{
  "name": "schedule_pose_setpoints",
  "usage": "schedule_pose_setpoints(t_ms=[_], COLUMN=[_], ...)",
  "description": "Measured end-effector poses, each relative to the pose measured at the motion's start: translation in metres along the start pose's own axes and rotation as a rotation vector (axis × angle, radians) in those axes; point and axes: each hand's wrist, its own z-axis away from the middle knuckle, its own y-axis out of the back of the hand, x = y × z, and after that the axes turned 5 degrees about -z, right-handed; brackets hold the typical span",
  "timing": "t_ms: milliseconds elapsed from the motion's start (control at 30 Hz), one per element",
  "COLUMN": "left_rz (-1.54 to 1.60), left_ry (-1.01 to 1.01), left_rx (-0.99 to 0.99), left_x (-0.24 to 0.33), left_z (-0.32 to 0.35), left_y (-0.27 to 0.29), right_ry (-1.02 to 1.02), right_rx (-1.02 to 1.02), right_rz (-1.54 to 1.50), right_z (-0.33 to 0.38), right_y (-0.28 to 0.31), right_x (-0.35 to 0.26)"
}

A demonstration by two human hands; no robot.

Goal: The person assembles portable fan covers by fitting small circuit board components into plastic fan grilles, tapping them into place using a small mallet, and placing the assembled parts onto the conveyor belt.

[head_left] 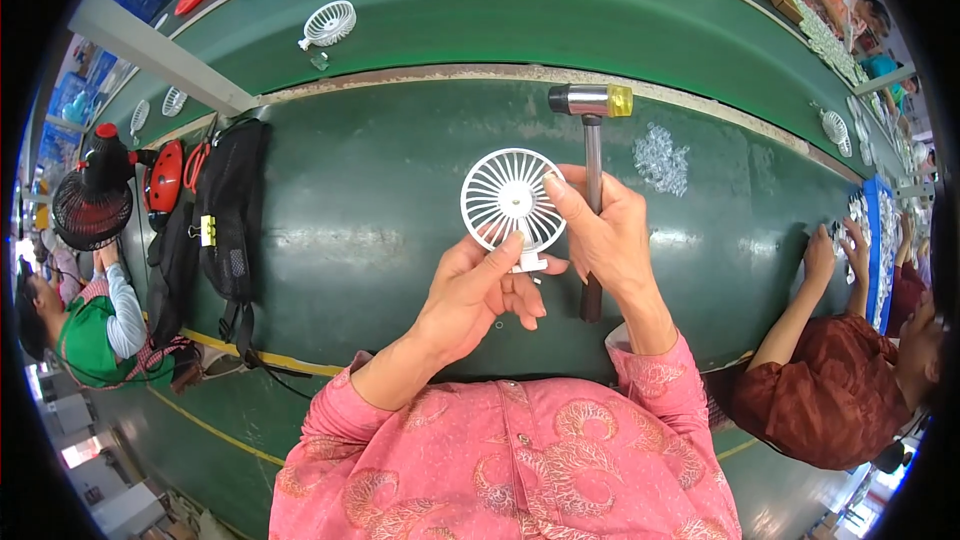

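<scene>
Two hands held a white fan [508,198] above the green counter [380,190], the left hand [478,292] closed on its base and the right hand [603,230] gripping its round grille, with a hammer [593,155] lying just behind them beside a heap of clear bits [661,158].

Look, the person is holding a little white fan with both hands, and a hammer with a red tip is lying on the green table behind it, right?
Almost. The head view shows both hands, left hand and right hand, on the white fan, but the hammer on the green table has a yellow tip, not red.
</scene>
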Motion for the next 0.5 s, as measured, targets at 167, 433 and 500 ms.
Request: schedule_pose_setpoints(t_ms=[167, 433, 500], left_rz=[0.053, -0.072, -0.075], left_ry=[0.003, -0.046, -0.061], left_rx=[-0.024, -0.026, 0.021], left_x=[0.002, 0.003, 0.002], left_z=[-0.001, 0.001, 0.001], left_y=[0.005, 0.018, 0.014], right_ry=[0.190, 0.639, 0.693], right_rx=[0.102, -0.217, -0.247], right_rz=[0.185, 0.572, 0.548], right_z=[0.002, 0.025, 0.023], right_y=[0.002, 0.015, 0.014], right_x=[0.009, -0.008, -0.005])
